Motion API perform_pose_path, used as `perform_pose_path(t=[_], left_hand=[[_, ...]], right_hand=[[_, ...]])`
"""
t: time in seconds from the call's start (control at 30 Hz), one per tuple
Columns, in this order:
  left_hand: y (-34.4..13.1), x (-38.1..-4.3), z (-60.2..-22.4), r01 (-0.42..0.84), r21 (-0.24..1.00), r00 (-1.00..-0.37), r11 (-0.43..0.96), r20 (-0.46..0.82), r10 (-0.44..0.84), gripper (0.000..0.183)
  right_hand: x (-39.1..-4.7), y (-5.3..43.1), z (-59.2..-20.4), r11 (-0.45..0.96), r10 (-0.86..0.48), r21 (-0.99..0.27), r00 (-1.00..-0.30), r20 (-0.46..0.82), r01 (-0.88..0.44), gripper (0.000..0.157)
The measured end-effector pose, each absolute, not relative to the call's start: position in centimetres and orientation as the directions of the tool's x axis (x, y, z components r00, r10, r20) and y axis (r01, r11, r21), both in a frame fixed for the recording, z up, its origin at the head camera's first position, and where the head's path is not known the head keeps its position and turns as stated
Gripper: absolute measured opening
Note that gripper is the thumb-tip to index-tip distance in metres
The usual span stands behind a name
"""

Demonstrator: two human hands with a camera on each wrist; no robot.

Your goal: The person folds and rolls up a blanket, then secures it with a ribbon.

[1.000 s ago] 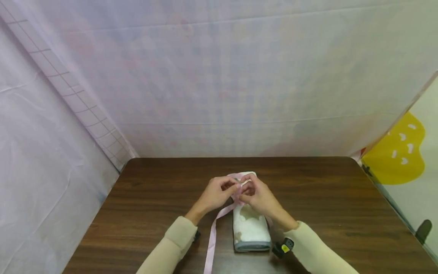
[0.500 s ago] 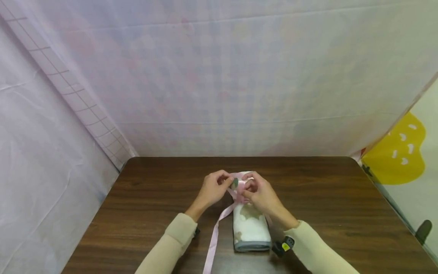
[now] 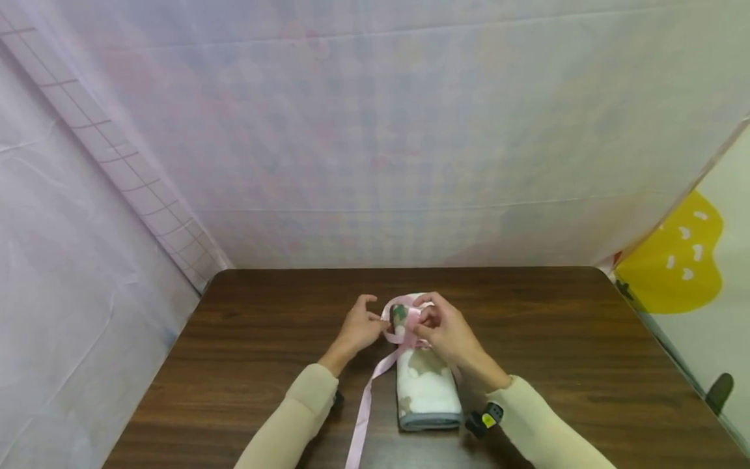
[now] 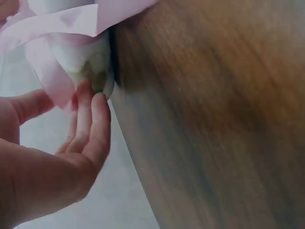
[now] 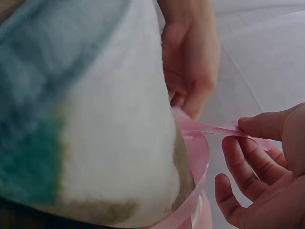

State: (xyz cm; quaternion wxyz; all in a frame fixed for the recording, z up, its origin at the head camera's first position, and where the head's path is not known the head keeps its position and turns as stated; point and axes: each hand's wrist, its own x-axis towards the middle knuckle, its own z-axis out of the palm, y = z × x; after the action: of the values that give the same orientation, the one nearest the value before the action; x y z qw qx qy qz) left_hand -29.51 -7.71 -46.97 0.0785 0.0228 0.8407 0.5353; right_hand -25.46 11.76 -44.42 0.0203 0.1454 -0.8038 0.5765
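A rolled or folded plush towel, white with brown and green patches and a grey-blue edge, lies lengthwise on the table. Pink ribbon goes across its far part, loops there, and trails toward the near edge. My right hand pinches a ribbon loop between thumb and fingers, plain in the right wrist view, where the ribbon is drawn away from the towel. My left hand is at the towel's far left, its fingers spread; in the left wrist view its fingertips are at the towel's end, thumb beside the ribbon.
The dark wooden table extends to both sides of the towel. Behind it hangs a pale patterned curtain, and a white sheet hangs at left. A yellow shape shows at the right wall.
My left hand has moved left, away from the right hand, and its fingers have spread. A ribbon loop and a green patch now show between the hands. The right hand stays nearly still.
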Motion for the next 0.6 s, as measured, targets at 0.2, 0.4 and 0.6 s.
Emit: perform_pose_path(t=[0.2, 0.4, 0.6], left_hand=[[-9.1, -29.0, -46.5, -0.046, 0.976, -0.980, 0.211, -0.084, 0.178, 0.052], [-10.7, -27.8, -45.0, -0.029, 0.985, -0.977, 0.170, -0.063, 0.201, 0.055], [-12.1, -26.4, -43.5, -0.009, 0.990, -0.969, 0.144, -0.044, 0.245, 0.057]], right_hand=[[-25.8, 12.2, -44.4, 0.306, -0.186, -0.912, -0.957, 0.225, -0.274, 0.033], [-26.1, 12.7, -44.2, 0.330, -0.182, -0.899, -0.953, 0.240, -0.289, 0.032], [-26.7, 13.2, -44.5, 0.361, -0.175, -0.879, -0.949, 0.264, -0.311, 0.030]])
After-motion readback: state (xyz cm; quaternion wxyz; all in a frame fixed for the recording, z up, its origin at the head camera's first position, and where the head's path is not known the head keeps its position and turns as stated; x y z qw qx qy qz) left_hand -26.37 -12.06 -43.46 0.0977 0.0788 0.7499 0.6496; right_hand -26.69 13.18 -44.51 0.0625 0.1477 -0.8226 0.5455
